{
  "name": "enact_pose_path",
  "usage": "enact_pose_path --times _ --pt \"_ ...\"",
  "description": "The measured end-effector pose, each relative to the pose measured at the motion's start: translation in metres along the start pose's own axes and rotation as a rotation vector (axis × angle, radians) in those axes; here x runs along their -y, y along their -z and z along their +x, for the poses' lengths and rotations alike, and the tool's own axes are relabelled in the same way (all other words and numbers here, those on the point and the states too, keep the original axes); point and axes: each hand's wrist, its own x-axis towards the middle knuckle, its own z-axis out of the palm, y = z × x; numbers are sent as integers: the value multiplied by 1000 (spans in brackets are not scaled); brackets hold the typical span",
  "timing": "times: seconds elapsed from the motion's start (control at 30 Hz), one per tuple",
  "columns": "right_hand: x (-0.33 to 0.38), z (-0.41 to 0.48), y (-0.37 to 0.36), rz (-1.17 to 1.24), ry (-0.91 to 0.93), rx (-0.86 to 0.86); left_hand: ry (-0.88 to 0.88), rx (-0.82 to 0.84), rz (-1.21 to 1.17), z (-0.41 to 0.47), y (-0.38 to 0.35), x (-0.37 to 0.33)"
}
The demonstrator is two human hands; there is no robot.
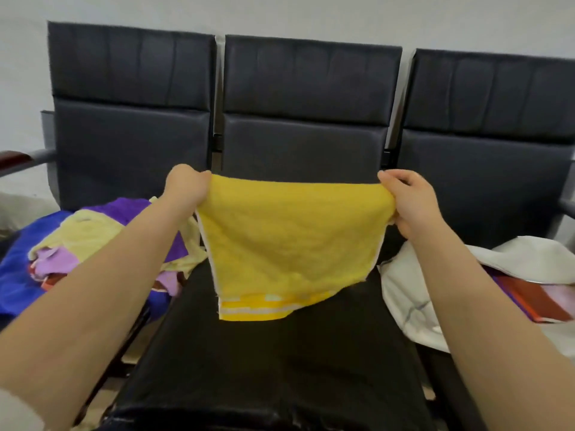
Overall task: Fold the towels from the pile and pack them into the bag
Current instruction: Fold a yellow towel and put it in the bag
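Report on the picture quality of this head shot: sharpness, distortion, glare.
Head view: even, flat lighting; wide-angle bend tilts the outer chair backs outward; the yellow towel looks soft, its weave smeared; faint sheen, no hard glare, on the black seat.

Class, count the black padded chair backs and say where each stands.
3: one black padded chair back at left, one in the middle, one at right; none seems hidden.

Black bench seats [280, 368], towel pile [93, 237] left, white bag [404, 306] right

A waiting room, judging by linked black seats [311, 119] against a bare wall [280, 14]
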Motion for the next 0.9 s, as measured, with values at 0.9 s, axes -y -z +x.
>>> enact_pose_path --times 0.9 --pt "21 2 31 129 -233 -27 364 257 -397 -11 38 -2"
